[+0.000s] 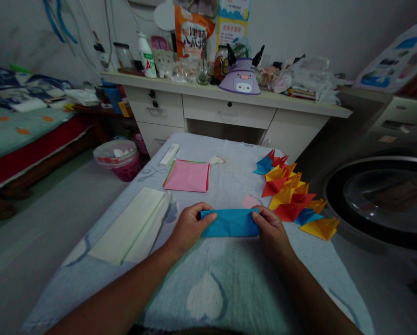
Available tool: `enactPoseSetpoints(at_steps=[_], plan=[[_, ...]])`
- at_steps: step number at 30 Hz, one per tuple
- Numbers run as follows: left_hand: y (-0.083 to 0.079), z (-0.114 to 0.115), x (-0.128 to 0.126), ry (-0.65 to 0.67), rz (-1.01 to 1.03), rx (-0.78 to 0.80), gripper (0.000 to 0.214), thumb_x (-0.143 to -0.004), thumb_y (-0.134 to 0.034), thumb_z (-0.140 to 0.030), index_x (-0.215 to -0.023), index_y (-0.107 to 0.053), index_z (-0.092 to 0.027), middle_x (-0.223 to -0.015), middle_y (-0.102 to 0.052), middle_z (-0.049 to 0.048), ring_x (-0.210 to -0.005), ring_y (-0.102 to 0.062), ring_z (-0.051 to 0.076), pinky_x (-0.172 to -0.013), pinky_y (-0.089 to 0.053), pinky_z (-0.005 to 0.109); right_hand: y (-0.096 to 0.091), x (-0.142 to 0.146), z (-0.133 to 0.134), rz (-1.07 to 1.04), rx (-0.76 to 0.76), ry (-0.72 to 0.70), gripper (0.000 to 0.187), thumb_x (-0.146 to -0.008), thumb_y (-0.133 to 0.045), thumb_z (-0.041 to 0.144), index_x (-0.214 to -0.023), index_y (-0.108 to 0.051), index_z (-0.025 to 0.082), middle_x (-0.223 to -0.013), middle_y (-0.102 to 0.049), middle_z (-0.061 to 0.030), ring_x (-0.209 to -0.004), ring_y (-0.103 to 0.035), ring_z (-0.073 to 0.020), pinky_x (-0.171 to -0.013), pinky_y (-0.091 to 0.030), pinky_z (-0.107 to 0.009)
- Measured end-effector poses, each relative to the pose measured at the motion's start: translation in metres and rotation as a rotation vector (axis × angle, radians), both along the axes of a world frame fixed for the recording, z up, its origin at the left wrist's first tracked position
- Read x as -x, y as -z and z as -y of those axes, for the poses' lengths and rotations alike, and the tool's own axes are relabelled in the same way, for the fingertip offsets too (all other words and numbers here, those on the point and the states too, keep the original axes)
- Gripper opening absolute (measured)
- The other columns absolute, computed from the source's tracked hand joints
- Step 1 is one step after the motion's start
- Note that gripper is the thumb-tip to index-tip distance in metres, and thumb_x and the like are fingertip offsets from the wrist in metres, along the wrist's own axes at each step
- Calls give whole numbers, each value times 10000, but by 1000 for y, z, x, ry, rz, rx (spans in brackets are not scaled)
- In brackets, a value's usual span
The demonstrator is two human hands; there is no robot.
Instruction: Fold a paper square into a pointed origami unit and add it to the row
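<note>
Pinching partly folded blue paper [232, 223] with left fingers [207, 219] and right fingers [258, 219]; judging origami cranes [290, 194] at right done, square sheets [187, 176] far, slightly left, remaining.

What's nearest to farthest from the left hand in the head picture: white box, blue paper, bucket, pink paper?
1. Blue paper: held by the left hand.
2. Pink paper: ahead.
3. White box: beyond the pink paper.
4. Bucket: out to the left.
</note>
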State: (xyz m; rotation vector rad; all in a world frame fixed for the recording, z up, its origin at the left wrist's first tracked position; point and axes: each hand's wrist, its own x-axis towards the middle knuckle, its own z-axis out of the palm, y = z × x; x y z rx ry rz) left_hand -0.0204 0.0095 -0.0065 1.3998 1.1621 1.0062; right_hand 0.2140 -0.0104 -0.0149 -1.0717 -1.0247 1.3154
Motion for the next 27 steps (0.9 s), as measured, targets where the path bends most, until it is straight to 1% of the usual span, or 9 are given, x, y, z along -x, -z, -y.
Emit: enactPoseSetpoints(at_steps=[7, 14, 20, 24, 27], plan=[[-2, 1, -1, -15, 49, 14, 269, -782, -671, -420, -789, -615, -157, -624, -479, -44, -563, -425, 85, -507, -323, 189, 2, -1, -1, -5, 2, 28, 202, -796, -713, 379, -784, -616, 202, -631, -423, 50, -572, -366, -102, -524, -293, -231], [0, -1, 2, -28, 90, 8, 280, -792, -668, -429, -777, -604, -157, -620, -465, -45, -565, -428, 86, -513, -319, 196, 5, -3, -3, 10, 0, 49, 246, -803, -710, 398, -723, -583, 203, -620, -416, 50, -579, -360, -107, -533, -294, -236], [-3, 0, 0, -66, 157, -1, 258, -767, -693, -399, -776, -610, -155, -642, -485, -42, -580, -442, 85, -533, -338, 195, 5, -4, -3, -29, 20, 60, 254, -803, -719, 385, -712, -567, 203, -600, -412, 57, -556, -344, -97, -518, -287, -230], [-4, 1, 0, -86, 155, -16, 252, -761, -696, -392, -772, -612, -154, -649, -501, -36, -585, -448, 89, -538, -342, 199, 6, -5, -4, -3, 28, 70, 257, -804, -714, 395, -721, -565, 203, -590, -409, 59, -546, -344, -96, -508, -285, -228], [-6, 1, 0, -93, 131, -28, 252, -764, -689, -394, -759, -614, -154, -639, -492, -37, -583, -442, 92, -537, -336, 203, 2, -4, -3, 67, 35, 74, 293, -805, -698, 433, -703, -549, 203, -578, -399, 59, -533, -337, -99, -495, -282, -231]])
